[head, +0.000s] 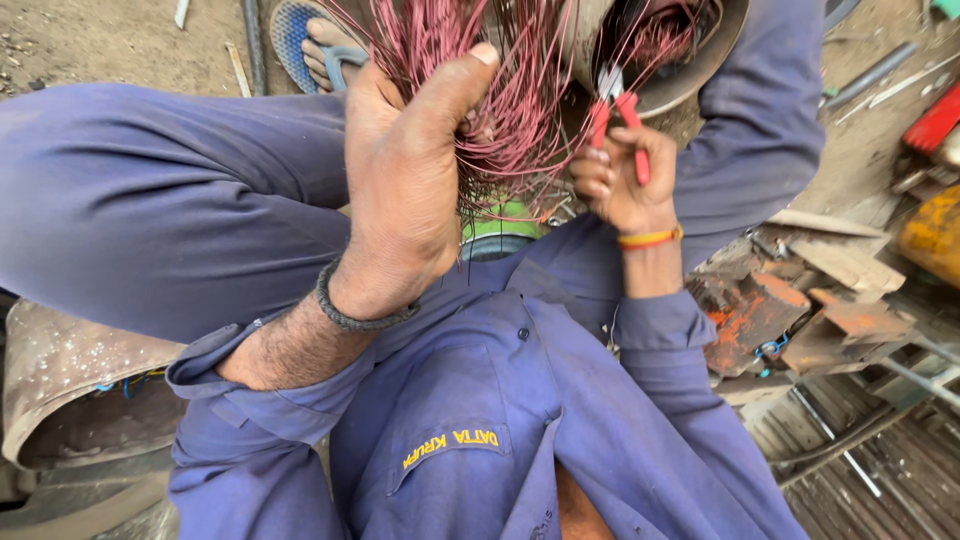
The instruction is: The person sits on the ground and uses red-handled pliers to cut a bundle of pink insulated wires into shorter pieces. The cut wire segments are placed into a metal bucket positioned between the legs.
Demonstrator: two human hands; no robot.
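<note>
A: What is seen nearest the camera?

B: A blue work shirt with a chest pocket is seen, and two blue sleeves rolled back at the forearms. A dark band is worn on the left wrist, a yellow and red thread on the right.

A: How is the left hand held?

B: It is closed in a fist around a thick bundle of reddish copper wires, the thumb laid up across the strands. The bundle is gathered just above the lap, between the raised knees, and its loose ends are fanned out below and beside the fist.

A: And the right hand?

B: It is wrapped around the red handles of a pair of pliers. The metal nose is pointed up into the wires just right of the bundle; whether a strand is bitten cannot be told.

A: What is found beyond the hands?

B: The wires are led up into a round metal housing. A foot in a blue sandal is rested on the dirt ground. To the right, rusted metal blocks and scrap bars are piled.
</note>
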